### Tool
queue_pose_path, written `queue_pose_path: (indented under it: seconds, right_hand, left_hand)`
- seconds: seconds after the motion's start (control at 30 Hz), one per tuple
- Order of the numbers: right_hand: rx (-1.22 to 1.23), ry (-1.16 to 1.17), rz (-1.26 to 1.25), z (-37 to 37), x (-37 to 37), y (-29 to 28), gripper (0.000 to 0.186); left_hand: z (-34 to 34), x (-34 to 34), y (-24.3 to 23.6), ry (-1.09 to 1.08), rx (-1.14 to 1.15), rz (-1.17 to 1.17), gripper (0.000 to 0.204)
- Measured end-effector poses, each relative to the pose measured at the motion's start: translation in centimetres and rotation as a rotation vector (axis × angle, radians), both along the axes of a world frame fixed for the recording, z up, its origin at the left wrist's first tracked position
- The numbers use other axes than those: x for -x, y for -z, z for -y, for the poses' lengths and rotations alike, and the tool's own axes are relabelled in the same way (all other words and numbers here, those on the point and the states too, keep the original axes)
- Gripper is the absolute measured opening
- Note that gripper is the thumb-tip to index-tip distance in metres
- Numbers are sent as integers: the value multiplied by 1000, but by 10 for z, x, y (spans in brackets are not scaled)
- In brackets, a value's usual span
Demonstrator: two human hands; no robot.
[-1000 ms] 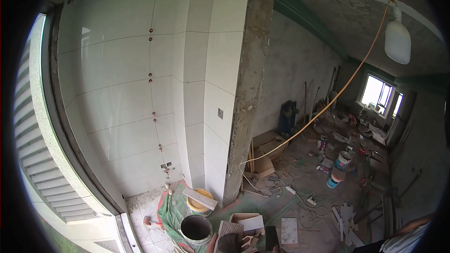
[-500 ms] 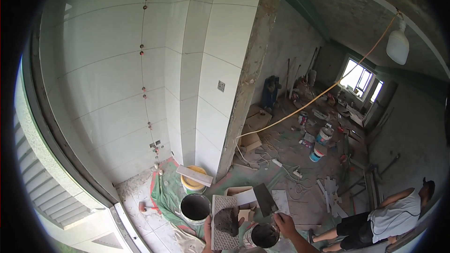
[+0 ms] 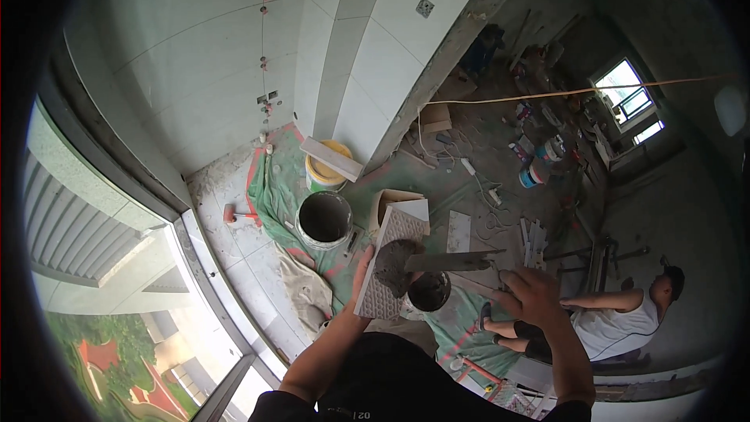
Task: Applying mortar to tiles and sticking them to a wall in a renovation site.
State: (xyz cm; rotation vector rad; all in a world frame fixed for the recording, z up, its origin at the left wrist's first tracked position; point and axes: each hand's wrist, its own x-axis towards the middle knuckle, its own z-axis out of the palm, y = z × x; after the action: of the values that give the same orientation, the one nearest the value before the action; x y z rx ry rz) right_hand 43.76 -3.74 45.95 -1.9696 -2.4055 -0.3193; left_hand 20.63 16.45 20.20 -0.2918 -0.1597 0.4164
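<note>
Tile [image 3: 375,298], mortar [image 3: 393,267] on its ridged back, before you
Your left hand [image 3: 362,275] pinches its edge, apparently keeping the back clear for the trowel [image 3: 461,262] clasped in your right hand [image 3: 533,295]; the small bucket [image 3: 433,308] stands near, perhaps for reach.

From here I see rough mortar [image 3: 397,266] on a ridged matt tile [image 3: 380,303], a dull metal trowel [image 3: 459,262], smooth wall tiles [image 3: 195,86].

Pale tiled wall [image 3: 187,55]; bright far window [image 3: 622,80]; green floor sheet [image 3: 273,191].
</note>
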Motion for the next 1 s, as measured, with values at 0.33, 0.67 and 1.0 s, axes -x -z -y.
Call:
queue_pose_path:
  seconds: [0.33,0.67,1.0]
  right_hand:
    - [25,15,-30,-27,-40,17,38]
    - [-29,40,-191,-33,-84,16,33]
    - [67,145,-611,-26,-114,30,33]
  left_hand:
    - [5,-30,-29,-59,-201,-68,86]
    - [4,-54,-35,-64,-302,-43,81]
    - [8,-62,-46,-43,-343,-47,86]
